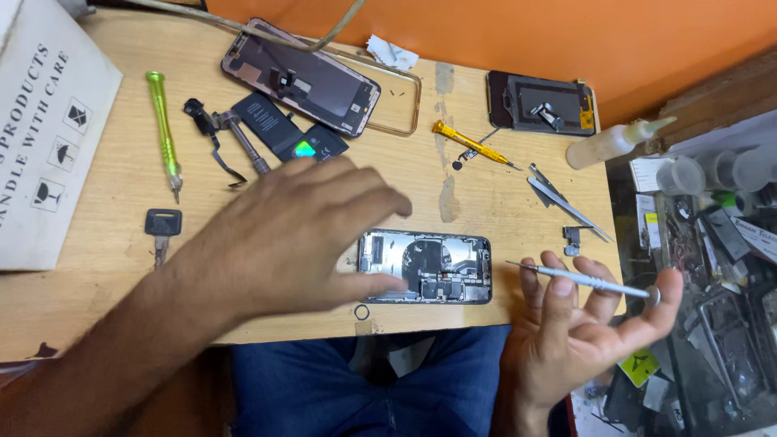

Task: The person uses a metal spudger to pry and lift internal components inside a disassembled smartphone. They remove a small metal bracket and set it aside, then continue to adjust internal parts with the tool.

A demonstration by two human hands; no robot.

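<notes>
Facing an orange wall (566, 32), wooden table (97, 267); left hand (299, 231) spread, seemingly hovering; right hand (583, 324) pinching screwdriver (579, 280).

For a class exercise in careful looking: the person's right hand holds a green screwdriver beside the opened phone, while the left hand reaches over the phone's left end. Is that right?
Not quite. The head view shows the screwdriver in the right hand is silver, not green; the green screwdriver lies untouched on the table. The rest stands: the left hand reaches over the left end of the opened phone.
</notes>
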